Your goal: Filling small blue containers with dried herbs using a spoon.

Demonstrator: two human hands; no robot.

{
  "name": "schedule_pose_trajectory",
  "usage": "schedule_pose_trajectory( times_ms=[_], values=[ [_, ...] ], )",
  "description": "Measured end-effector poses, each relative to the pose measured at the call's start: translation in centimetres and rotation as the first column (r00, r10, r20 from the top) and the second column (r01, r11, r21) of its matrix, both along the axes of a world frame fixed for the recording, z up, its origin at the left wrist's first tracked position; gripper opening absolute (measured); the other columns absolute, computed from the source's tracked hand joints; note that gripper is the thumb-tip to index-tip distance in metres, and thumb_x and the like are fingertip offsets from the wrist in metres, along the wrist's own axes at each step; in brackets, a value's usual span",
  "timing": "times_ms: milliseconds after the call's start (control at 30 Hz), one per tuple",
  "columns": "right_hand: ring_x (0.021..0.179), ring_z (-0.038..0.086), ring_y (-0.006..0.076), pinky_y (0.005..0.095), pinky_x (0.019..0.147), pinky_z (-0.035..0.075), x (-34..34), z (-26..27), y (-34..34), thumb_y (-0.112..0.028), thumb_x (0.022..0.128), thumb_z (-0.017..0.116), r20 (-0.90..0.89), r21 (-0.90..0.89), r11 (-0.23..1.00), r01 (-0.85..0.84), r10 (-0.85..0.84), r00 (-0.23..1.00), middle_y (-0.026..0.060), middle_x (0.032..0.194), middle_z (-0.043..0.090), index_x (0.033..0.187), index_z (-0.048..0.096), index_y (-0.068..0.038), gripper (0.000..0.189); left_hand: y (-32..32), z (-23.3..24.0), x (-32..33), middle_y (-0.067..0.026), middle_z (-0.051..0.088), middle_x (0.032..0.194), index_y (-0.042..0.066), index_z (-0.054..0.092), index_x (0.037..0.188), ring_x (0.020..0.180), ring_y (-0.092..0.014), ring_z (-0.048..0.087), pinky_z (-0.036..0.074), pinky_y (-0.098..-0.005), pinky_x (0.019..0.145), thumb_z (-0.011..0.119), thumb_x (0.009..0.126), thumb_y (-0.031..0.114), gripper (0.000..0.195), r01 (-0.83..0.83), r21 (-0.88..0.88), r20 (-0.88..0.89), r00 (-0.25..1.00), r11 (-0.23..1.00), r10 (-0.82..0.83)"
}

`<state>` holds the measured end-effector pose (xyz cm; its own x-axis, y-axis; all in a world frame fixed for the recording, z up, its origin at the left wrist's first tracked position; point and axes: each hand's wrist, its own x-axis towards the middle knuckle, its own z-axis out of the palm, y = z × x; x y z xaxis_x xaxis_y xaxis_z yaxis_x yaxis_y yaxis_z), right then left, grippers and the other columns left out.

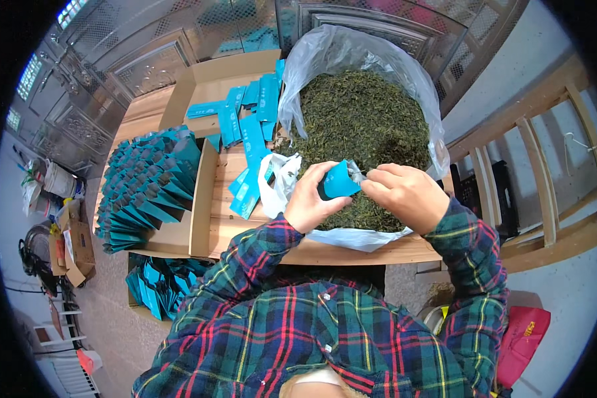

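Observation:
My left hand [314, 196] holds a small teal sachet [339, 180] by its sides, its mouth spread open. My right hand [403, 191] is closed at that mouth, its fingertips gripping something small and metallic, perhaps a scoop, mostly hidden by the fingers. Both hands are over a big clear plastic bag [308, 54] full of loose dried green tea leaves [363, 109]. A crumpled white plastic bag [278, 181] lies just left of my left hand. Flat teal sachets [253, 139] are scattered on the table and in a cardboard box behind.
A cardboard tray [201, 209] of upright teal sachets [149, 179] stands at the left of the wooden table [229, 234]. Below it, another box holds more sachets [164, 283]. A wooden ladder-like frame [540, 164] leans at the right, above a red bag [522, 343]. Metal doors stand behind.

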<state>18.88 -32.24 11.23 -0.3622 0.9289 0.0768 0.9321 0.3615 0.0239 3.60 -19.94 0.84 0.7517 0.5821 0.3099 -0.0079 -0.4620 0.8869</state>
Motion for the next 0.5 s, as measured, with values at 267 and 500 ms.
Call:
schedule_pose_trajectory(
  times_ms=[267, 500],
  values=[
    [0.095, 0.057, 0.0279, 0.0346, 0.081, 0.049, -1.2, -1.3, -1.9, -0.007, 0.069, 0.056, 0.037, 0.364, 0.929, 0.073, -0.092, 0.995, 0.0137, 0.100, 0.058, 0.099, 0.057, 0.001, 0.031, 0.2, -1.1, 0.6, -0.0123, 0.057, 0.108, 0.001, 0.050, 0.116, 0.099, -0.021, 0.056, 0.044, -0.0314, 0.086, 0.075, 0.063, 0.016, 0.060, 0.026, -0.215, 0.068, 0.998, 0.976, -0.012],
    [0.081, 0.064, 0.0263, 0.0327, 0.071, 0.052, 1.4, -1.7, -2.7, 0.003, 0.074, 0.059, -0.348, 0.428, 0.854, 0.296, -0.147, 0.926, 0.0138, 0.088, 0.064, 0.096, 0.061, 0.000, 0.022, 0.7, -1.1, -0.5, -0.0059, 0.057, 0.104, -0.002, 0.047, 0.119, 0.096, -0.013, 0.054, 0.043, -0.0267, 0.086, 0.076, 0.066, 0.010, 0.062, -0.003, -0.175, 0.036, 0.999, 0.985, 0.009]
  ],
)
